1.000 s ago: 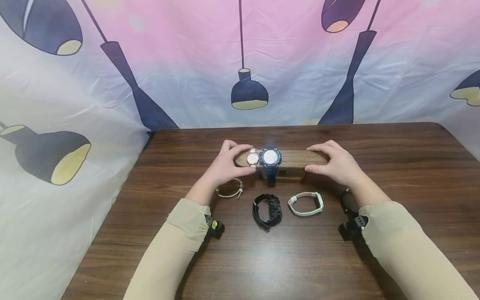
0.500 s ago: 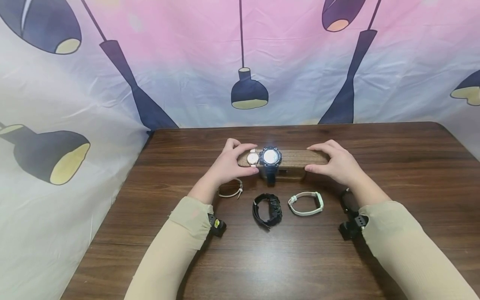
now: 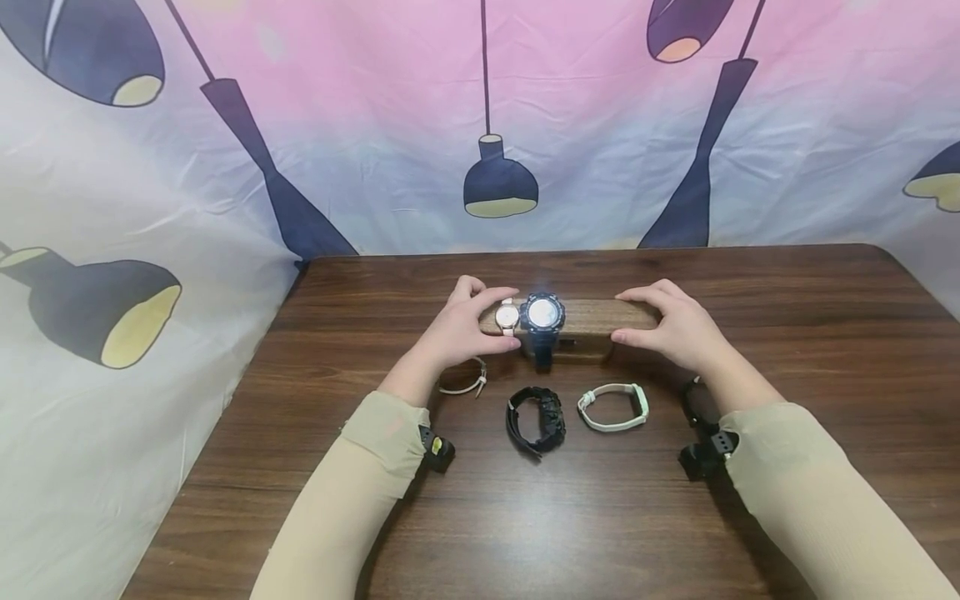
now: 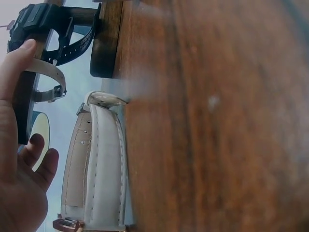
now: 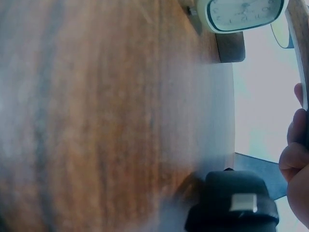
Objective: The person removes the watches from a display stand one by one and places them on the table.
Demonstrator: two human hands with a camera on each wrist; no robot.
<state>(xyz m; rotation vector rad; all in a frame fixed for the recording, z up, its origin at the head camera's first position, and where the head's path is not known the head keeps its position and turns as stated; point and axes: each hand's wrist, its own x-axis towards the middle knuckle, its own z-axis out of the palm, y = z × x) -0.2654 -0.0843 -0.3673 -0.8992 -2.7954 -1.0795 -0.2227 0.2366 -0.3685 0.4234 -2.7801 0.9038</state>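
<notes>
A wooden watch stand (image 3: 592,315) with a raised bar bears a small white-strapped watch (image 3: 507,317) near its left end and a chunky dark blue digital watch (image 3: 543,313) beside it. My left hand (image 3: 457,332) grips the bar's left end, thumb in front and index finger behind, fingertips right at the white strap. In the left wrist view the thumb (image 4: 14,67) overlaps this strap. At the bar's right end my right hand (image 3: 678,329) grips with thumb and fingers. In the right wrist view only its curled fingers (image 5: 299,130) show at the edge.
Nearer on the brown table (image 3: 540,533) lie a cream-strapped watch (image 3: 465,387), a black watch (image 3: 536,421) and a white watch (image 3: 613,408). A dark watch-like thing (image 3: 697,400) sits beside the right wrist, partly hidden. A lamp-patterned cloth (image 3: 405,192) hangs behind.
My left hand has slid slightly right along the bar, its fingertips now past the white strap. The watches and my right hand stay in place.
</notes>
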